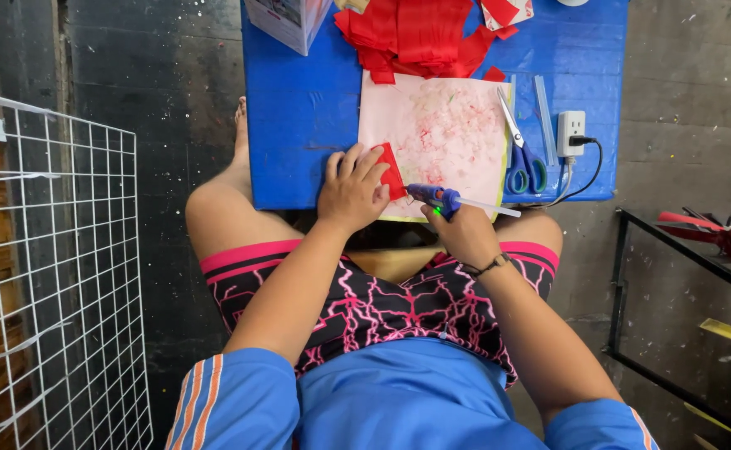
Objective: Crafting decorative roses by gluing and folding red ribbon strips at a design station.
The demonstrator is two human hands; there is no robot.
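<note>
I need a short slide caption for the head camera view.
Left hand presses red paper on a pink sheet; right hand holds a glue gun.

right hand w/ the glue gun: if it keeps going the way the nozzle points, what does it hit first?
The right hand aims the blue glue gun leftward. First in line is the red paper piece under the left hand, on the pink sheet. The nozzle looks nearly touching; depth is unclear.
</note>
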